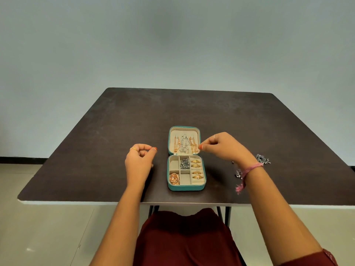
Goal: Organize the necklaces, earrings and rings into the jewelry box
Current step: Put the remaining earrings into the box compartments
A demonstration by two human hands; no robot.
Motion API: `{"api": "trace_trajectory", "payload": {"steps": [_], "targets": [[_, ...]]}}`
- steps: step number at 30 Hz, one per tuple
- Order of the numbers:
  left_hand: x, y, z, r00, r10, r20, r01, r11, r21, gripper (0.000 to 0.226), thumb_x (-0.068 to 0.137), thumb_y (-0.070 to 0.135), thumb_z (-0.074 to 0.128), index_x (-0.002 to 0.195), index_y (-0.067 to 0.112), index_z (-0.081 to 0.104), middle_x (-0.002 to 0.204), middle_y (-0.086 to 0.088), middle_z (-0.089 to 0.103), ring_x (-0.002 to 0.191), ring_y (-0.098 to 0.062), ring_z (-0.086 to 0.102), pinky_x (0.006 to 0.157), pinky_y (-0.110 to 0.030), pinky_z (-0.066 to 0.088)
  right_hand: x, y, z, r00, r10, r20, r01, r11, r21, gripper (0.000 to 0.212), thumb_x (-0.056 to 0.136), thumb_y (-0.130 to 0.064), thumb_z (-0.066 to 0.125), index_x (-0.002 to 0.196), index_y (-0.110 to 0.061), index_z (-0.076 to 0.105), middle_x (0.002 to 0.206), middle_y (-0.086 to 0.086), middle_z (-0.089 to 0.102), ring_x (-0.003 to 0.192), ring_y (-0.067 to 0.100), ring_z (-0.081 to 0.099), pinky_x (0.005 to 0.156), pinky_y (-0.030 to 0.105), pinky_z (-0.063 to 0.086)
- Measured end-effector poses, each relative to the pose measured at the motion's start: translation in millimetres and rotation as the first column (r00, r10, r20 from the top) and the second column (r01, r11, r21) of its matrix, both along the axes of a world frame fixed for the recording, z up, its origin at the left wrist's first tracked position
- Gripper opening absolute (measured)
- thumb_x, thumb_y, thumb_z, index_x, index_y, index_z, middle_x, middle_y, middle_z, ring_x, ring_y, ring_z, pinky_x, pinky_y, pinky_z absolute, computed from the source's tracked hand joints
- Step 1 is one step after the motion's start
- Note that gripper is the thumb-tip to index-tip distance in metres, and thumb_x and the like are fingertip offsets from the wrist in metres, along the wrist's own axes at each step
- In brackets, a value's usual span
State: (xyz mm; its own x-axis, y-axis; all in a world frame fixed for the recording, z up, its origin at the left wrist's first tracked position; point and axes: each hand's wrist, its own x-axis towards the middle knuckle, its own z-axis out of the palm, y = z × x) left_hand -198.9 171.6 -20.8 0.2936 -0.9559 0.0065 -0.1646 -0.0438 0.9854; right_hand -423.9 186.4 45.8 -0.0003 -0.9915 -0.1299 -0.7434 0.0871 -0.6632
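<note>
A teal jewelry box [187, 187] lies open near the table's front middle. Its raised lid [198, 133] holds three hanging necklaces [184, 144], two gold and one silver. In the tray, several gold rings [196, 168] sit in the right rolls, a silver earring [184, 163] in the top middle cell and rose-gold earrings [174, 179] at bottom left. My left hand [139, 160] hovers left of the box, fingers loosely curled, holding nothing. My right hand [223, 147] is at the lid's right edge, fingers curled, thumb tip by the rim, with nothing visible in it.
Silver earrings [262, 159] lie on the dark table [115, 131] to the right of my right wrist, with another small silver piece [238, 173] partly hidden behind the wrist and its pink thread band. A pale wall stands behind the table.
</note>
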Motion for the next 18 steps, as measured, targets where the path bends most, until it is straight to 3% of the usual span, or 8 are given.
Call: {"api": "trace_trajectory", "payload": {"steps": [3,8,14,18], "targets": [[-2.3,-2.0,8.9,0.998,0.004,-0.066,-0.005,1.000,-0.011,0.009,0.085,0.019,0.069,0.086,0.016,0.060,0.066,-0.001,0.052,0.059,-0.009,0.049,0.052,-0.020,0.044,-24.3,6.4,2.1,0.996,-0.080,0.041,0.083,0.994,-0.073,0.014,0.090,-0.024,0.061,0.094,-0.020,0.074,0.092,-0.007,0.071,0.089,0.012,0.064,0.080,0.032,0.052],[-26.9,-6.6,33.2,0.993,-0.119,0.021,0.120,0.989,-0.091,0.009,0.084,0.020,0.069,0.086,0.017,0.060,0.068,0.000,0.060,0.050,0.002,0.053,0.058,-0.023,0.049,-64.8,13.3,2.4,0.961,-0.217,0.173,0.237,0.966,-0.103,0.010,0.090,-0.014,0.062,0.091,-0.015,0.072,0.077,-0.001,0.067,0.064,0.008,0.056,0.056,0.014,0.043],[-75.9,-7.6,62.0,0.946,-0.303,0.113,0.316,0.940,-0.125,0.007,0.083,0.016,0.067,0.084,0.015,0.061,0.059,0.007,0.055,0.054,-0.006,0.060,0.059,-0.026,0.052,-93.4,14.5,-2.2,0.954,-0.275,0.117,0.284,0.956,-0.069,0.013,0.088,-0.005,0.060,0.089,-0.012,0.070,0.071,0.003,0.067,0.062,0.010,0.060,0.055,0.019,0.044],[-112.7,-8.3,64.1,0.881,-0.445,0.163,0.457,0.888,-0.048,0.004,0.084,0.016,0.064,0.086,0.014,0.063,0.063,0.006,0.061,0.060,-0.006,0.063,0.071,-0.031,0.057,-104.8,11.3,-9.0,0.959,-0.282,-0.021,0.280,0.958,-0.063,0.017,0.088,-0.003,0.058,0.096,-0.013,0.069,0.072,0.002,0.068,0.060,0.012,0.060,0.061,0.021,0.049]]}}
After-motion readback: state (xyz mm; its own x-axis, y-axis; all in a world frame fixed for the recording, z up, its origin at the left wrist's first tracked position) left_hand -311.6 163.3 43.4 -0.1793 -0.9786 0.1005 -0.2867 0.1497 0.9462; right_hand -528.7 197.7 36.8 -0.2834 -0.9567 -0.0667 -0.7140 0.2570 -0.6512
